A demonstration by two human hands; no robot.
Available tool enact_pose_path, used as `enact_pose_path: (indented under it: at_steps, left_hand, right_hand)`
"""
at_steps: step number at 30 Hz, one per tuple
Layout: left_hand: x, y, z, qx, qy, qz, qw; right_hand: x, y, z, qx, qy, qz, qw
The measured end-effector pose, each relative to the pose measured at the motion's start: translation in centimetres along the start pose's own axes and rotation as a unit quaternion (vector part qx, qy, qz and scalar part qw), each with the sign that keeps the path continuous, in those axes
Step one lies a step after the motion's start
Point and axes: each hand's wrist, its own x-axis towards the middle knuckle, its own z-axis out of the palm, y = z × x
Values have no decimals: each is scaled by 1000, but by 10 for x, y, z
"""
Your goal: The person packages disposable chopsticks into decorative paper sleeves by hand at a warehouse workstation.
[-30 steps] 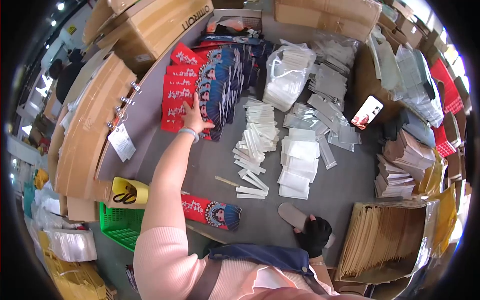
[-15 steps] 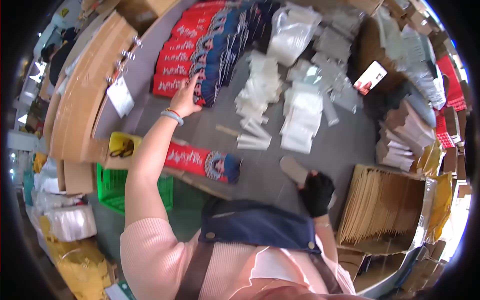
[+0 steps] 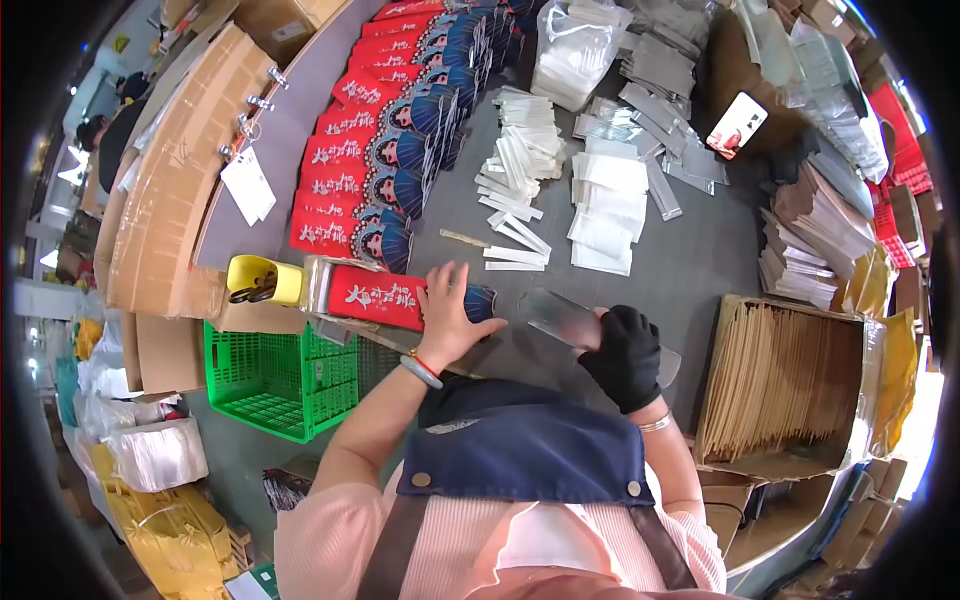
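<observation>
My left hand (image 3: pixel 452 312) lies with spread fingers on a red-and-blue printed card (image 3: pixel 375 297) near the table's front edge, covering its middle. White lettering shows on its red part, and its dark blue end pokes out past my fingers. My right hand (image 3: pixel 625 358), in a black fingerless glove, is closed round a flat, translucent strip (image 3: pixel 562 316) with rounded ends, held low over the grey table. Rows of overlapping matching cards (image 3: pixel 345 180), each with a drawn figure in a headdress, lie at the back left.
Piles of clear sleeves (image 3: pixel 608 205) and narrow white strips (image 3: pixel 525 150) cover the table's middle. A yellow cup (image 3: pixel 265 280) with scissors stands at the left edge, above a green crate (image 3: pixel 280 385). At the right is a box of brown envelopes (image 3: pixel 775 385).
My left hand has come from the rows of cards down to the single card at the front edge. My right hand still holds the translucent strip, now seen more fully.
</observation>
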Motion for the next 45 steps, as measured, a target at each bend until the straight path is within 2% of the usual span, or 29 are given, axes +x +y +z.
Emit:
enact_pose_path:
  at_steps: [2, 9, 12, 14, 16, 18, 20, 22, 23, 24, 25, 26, 27, 30, 33, 42, 43, 45]
  left_hand:
    - [-3, -5, 15, -9, 47, -16, 999]
    - [-3, -12, 15, -52, 31, -20, 998]
    - [-2, -13, 17, -45, 16, -28, 998]
    - [-7, -23, 16, -81, 18, -8, 997]
    - [0, -26, 7, -121, -7, 24, 992]
    - [21, -9, -13, -62, -54, 44, 996]
    - [55, -7, -2, -111, -29, 124, 986]
    - [82, 7, 4, -23, -3, 203, 979]
    - [91, 5, 8, -8, -24, 215, 976]
    - [98, 3, 10, 8, -25, 224, 974]
    - [103, 1, 14, 22, -25, 233, 972]
    - [105, -1, 16, 37, -27, 238, 970]
    - [107, 0, 14, 34, -13, 258, 966]
    - [112, -5, 6, 39, -46, 240, 969]
    - [109, 2, -3, -7, -59, 212, 975]
    - [104, 72, 13, -88, -116, 211, 967]
    - [104, 76, 14, -99, -111, 212, 966]
    - [102, 82, 14, -121, -99, 213, 965]
  right_hand:
    - [4, -4, 5, -15, -28, 15, 999]
    - [7, -8, 13, -17, -102, 2, 995]
    - [15, -21, 42, 18, -113, -35, 993]
    - [23, -32, 87, 82, -66, -58, 993]
    - [29, -45, 92, 64, -45, -100, 992]
    - [31, -37, 83, 60, -21, -123, 990]
    - [19, -16, 61, 56, 27, -65, 996]
    - [-3, 23, 41, 68, 82, 8, 994]
    - [-14, 36, 12, 58, 96, 68, 991]
    - [-34, 50, -13, 28, 162, 92, 982]
    - [-55, 72, -26, 21, 215, 152, 965]
    - [-77, 93, -44, 14, 226, 219, 949]
    - [-112, 121, -44, -83, 337, 240, 907]
    - [-174, 158, -97, -212, 301, 413, 833]
    - [-208, 182, -104, -236, 303, 433, 815]
    - [-168, 228, -122, -264, 158, 437, 845]
    - [-166, 230, -120, -286, 184, 411, 846]
    - [-165, 232, -121, -293, 167, 418, 844]
